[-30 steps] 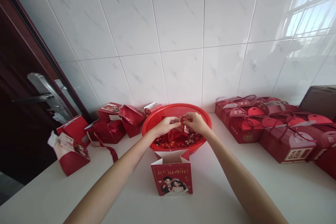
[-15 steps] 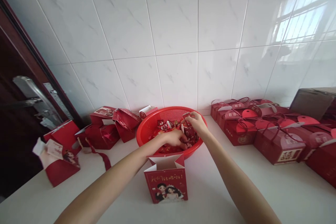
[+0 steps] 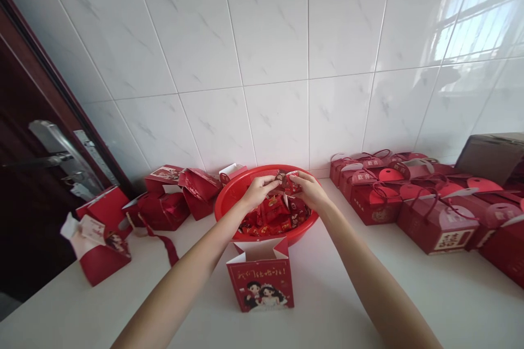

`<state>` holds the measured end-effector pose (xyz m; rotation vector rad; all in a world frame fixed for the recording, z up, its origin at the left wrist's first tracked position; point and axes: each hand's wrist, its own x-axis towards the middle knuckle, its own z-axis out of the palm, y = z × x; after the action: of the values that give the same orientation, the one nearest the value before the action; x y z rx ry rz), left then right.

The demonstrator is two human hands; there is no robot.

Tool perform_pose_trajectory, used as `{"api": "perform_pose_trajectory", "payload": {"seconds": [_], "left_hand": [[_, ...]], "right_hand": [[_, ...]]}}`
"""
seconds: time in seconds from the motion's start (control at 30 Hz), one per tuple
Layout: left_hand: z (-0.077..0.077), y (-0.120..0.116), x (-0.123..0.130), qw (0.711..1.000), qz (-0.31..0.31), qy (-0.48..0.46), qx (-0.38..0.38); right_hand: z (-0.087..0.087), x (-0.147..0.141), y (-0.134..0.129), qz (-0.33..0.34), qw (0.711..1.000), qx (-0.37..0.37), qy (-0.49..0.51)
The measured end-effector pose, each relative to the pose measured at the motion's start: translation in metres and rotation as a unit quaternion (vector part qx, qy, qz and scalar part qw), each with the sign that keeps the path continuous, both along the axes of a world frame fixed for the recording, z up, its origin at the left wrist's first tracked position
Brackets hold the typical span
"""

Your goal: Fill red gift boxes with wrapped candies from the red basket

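Note:
Both hands are over a round red plastic basket full of red-wrapped candies. My left hand pinches a dark red wrapped candy between thumb and fingers. Close beside it, my right hand grips a brighter red wrapped candy, partly covered by the fingers. In front of the basket stands an upright red gift box, its top open, with a cartoon bride and groom on its front. What lies inside the box is hidden.
Several red boxes with cord handles stand in rows on the right. On the left are more red boxes, an open one and a red ribbon. A tiled wall rises behind; a brown carton stands far right.
My left hand has lifted from among the candies and moved up to the basket's far side, now with a candy. My right hand stays near the same spot, holding a candy.

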<state>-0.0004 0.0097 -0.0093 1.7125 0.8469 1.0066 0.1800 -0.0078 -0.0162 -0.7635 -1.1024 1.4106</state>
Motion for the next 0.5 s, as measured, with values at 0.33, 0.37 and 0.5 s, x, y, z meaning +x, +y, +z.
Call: {"api": "perform_pose_trajectory", "payload": {"seconds": [0.33, 0.37, 0.5], "left_hand": [[0.008, 0.014, -0.029, 0.942, 0.124, 0.301, 0.081], [0.008, 0.015, -0.037, 0.926, 0.127, 0.348, 0.068], [0.005, 0.013, -0.061, 0.872, 0.111, 0.477, -0.001]], "right_hand": [[-0.003, -0.001, 0.003, -0.033, 0.998, -0.039, 0.036], [-0.002, -0.002, 0.002, -0.036, 0.998, -0.044, 0.034], [0.001, -0.003, -0.001, -0.053, 0.997, -0.052, 0.030]]}}
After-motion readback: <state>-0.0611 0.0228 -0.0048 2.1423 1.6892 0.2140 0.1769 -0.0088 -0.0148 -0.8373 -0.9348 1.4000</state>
